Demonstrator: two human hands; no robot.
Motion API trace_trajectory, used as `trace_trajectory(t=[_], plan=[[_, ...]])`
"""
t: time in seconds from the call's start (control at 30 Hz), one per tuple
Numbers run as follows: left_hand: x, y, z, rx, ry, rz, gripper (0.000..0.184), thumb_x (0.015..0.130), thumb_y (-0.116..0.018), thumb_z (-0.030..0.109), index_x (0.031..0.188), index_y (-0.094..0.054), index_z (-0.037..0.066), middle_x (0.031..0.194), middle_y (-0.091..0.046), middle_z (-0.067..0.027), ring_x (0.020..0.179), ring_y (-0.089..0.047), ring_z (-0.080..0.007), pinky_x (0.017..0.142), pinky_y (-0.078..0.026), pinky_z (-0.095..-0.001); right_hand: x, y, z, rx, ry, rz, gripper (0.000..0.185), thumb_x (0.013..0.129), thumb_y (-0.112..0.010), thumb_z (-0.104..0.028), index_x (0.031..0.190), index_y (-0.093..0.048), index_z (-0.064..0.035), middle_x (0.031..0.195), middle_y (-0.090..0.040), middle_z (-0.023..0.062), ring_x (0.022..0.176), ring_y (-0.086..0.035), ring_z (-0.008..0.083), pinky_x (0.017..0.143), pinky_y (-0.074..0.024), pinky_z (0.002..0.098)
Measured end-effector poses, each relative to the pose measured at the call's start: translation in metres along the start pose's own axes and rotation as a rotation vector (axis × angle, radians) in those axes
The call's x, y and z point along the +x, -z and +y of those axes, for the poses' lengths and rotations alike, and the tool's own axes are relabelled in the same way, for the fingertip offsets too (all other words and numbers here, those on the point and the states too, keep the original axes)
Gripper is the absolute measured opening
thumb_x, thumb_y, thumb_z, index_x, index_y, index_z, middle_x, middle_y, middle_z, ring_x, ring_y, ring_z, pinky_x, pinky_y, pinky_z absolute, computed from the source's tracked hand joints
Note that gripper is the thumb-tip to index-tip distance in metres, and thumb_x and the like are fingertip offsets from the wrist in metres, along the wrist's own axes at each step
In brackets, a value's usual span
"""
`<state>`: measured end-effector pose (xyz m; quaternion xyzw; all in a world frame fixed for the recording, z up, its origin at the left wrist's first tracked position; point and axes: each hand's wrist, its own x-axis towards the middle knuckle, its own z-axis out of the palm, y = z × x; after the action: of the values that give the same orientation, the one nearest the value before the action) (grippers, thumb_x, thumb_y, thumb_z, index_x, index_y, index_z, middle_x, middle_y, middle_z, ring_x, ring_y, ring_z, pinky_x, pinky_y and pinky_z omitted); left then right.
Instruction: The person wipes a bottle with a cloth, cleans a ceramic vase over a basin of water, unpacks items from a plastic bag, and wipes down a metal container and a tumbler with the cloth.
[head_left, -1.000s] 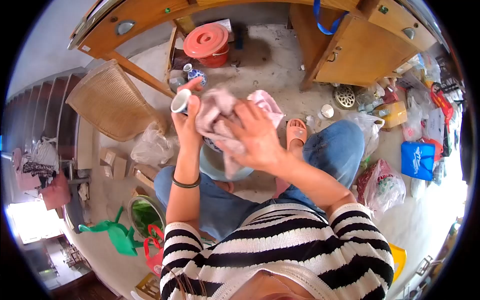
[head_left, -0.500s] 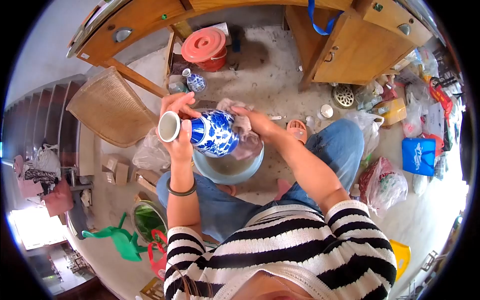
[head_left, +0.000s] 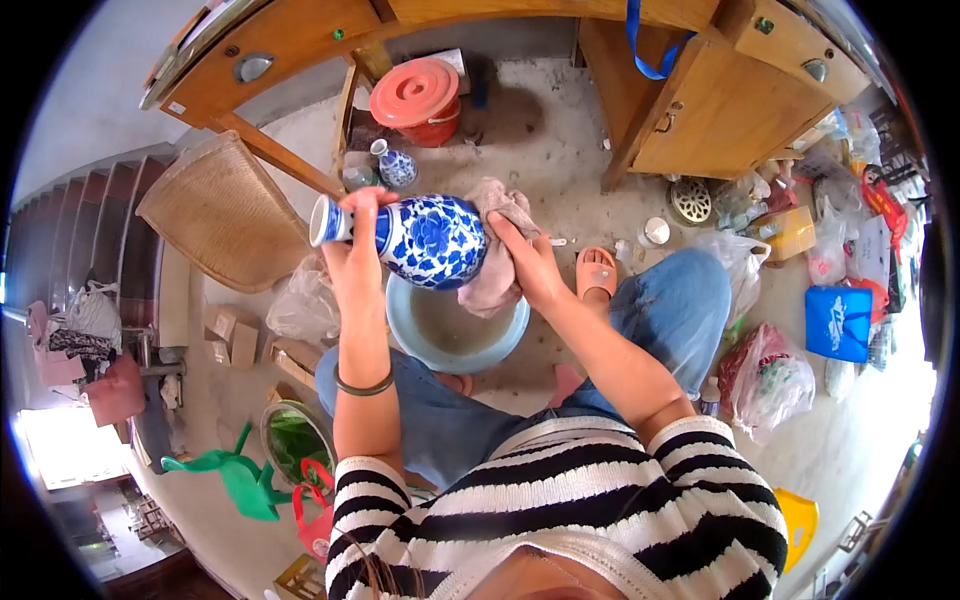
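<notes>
A blue-and-white porcelain vase (head_left: 435,240) lies sideways in the air, its mouth to the left and its base to the right. My left hand (head_left: 357,232) is wrapped round its neck. At the base end my right hand (head_left: 528,262) grips a damp-looking greyish-pink cloth (head_left: 492,285), which is pressed against the vase. Just below them sits a light blue basin (head_left: 458,362) of cloudy water, partly covered by the vase and cloth. A smaller blue-and-white vase (head_left: 397,167) stands on the floor beyond my left hand.
A red lidded bucket (head_left: 420,100) stands under the wooden desk (head_left: 300,60). To the left are a woven chair back (head_left: 225,215) and a cardboard box (head_left: 232,335). Plastic bags (head_left: 768,380) and a blue bag (head_left: 838,322) lie to the right.
The vase has turned: its mouth now faces left rather than toward me, and it lies more level. The cloth has shifted round the base, and more of the basin shows.
</notes>
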<state>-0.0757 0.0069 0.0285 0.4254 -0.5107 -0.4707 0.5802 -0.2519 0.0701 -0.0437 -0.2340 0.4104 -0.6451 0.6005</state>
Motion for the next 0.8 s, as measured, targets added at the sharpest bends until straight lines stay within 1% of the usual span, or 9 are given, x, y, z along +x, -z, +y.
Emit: trace_trajectory(t=[0.13,0.23,0.27,0.33,0.4,0.47,0.57,0.7,0.8], plan=[[0.003,-0.001,-0.015,-0.351,0.085,0.017,0.056,0.101,-0.040,0.050,0.111,-0.059,-0.001,0.104,-0.068,-0.0173,0.094,-0.064,-0.0230,0.087,-0.051,-0.0347,-0.010,-0.006,-0.017,-0.402,0.203,0.019,0.041,0.089,-0.069,-0.029,0.117,-0.063,-0.0003,0.107,-0.066,0.0105,0.099,-0.062,0.0194,0.084,-0.0493,0.0329],[0.007,0.003,-0.011,-0.278,-0.005,-0.083,0.070,0.099,-0.033,0.061,0.128,-0.052,-0.001,0.124,-0.061,-0.0184,0.102,-0.062,-0.0260,0.090,-0.050,-0.0371,-0.018,-0.013,-0.038,-1.127,0.887,-0.088,0.040,0.080,-0.074,-0.025,0.113,-0.065,-0.0033,0.104,-0.063,0.0112,0.095,-0.061,0.0271,0.082,-0.0505,0.0385],[0.005,-0.001,-0.006,-0.224,-0.068,-0.123,0.073,0.099,-0.032,0.062,0.133,-0.048,-0.001,0.130,-0.057,-0.0183,0.104,-0.061,-0.0267,0.091,-0.050,-0.0381,-0.022,-0.027,-0.044,-1.106,0.921,-0.084,0.039,0.074,-0.075,-0.018,0.109,-0.067,-0.0025,0.106,-0.058,0.0141,0.099,-0.057,0.0352,0.084,-0.0500,0.0417],[0.000,-0.013,0.004,-0.084,-0.217,-0.255,0.080,0.098,-0.034,0.062,0.147,-0.032,-0.001,0.148,-0.042,-0.0167,0.118,-0.056,-0.0273,0.101,-0.045,-0.0403,-0.026,-0.048,-0.061,-1.258,0.975,-0.211,0.040,0.074,-0.075,-0.021,0.108,-0.066,-0.0026,0.108,-0.058,0.0139,0.099,-0.056,0.0352,0.086,-0.0494,0.0433],[-0.024,-0.053,0.038,-0.481,0.095,0.016,0.089,0.093,-0.043,0.066,0.149,-0.029,-0.001,0.149,-0.041,-0.0153,0.130,-0.047,-0.0273,0.111,-0.035,-0.0396,-0.018,-0.060,-0.068,-1.305,0.998,-0.305,0.040,0.073,-0.075,-0.023,0.107,-0.066,-0.0025,0.111,-0.057,0.0141,0.101,-0.056,0.0351,0.087,-0.0494,0.0437],[-0.019,-0.040,0.010,-0.171,-0.218,-0.191,0.096,0.089,-0.047,0.069,0.149,-0.028,-0.003,0.148,-0.042,-0.0155,0.133,-0.044,-0.0270,0.112,-0.033,-0.0385,-0.006,-0.068,-0.071,-1.251,0.982,-0.375,0.040,0.073,-0.075,-0.025,0.105,-0.066,-0.0021,0.115,-0.057,0.0148,0.105,-0.056,0.0349,0.087,-0.0498,0.0430],[-0.003,-0.017,0.009,0.002,-0.398,-0.258,0.104,0.086,-0.048,0.073,0.149,-0.025,-0.007,0.145,-0.044,-0.0173,0.122,-0.054,-0.0245,0.102,-0.042,-0.0352,0.009,-0.067,-0.054,-1.122,1.048,-0.141,0.035,0.076,-0.071,-0.034,0.099,-0.071,-0.0087,0.115,-0.057,0.0092,0.109,-0.054,0.0293,0.083,-0.0508,0.0428],[0.000,-0.003,0.000,0.022,-0.460,-0.277,0.090,0.092,-0.044,0.068,0.143,-0.041,-0.006,0.153,-0.035,-0.0199,0.081,-0.057,-0.0111,0.064,-0.039,-0.0239,0.012,-0.037,-0.047,-0.941,0.259,-0.076,0.039,0.086,-0.064,-0.038,0.106,-0.068,-0.0052,0.109,-0.065,0.0173,0.100,-0.063,0.0348,0.087,-0.0508,0.0434],[-0.003,0.001,-0.002,0.038,-0.384,-0.337,0.090,0.092,-0.042,0.069,0.143,-0.040,-0.005,0.150,-0.039,-0.0206,0.078,-0.049,-0.0111,0.064,-0.035,-0.0245,0.010,-0.018,-0.041,-0.857,0.072,-0.149,0.046,0.092,-0.058,-0.036,0.117,-0.063,0.0014,0.104,-0.069,0.0190,0.097,-0.066,0.0295,0.089,-0.0494,0.0356]])
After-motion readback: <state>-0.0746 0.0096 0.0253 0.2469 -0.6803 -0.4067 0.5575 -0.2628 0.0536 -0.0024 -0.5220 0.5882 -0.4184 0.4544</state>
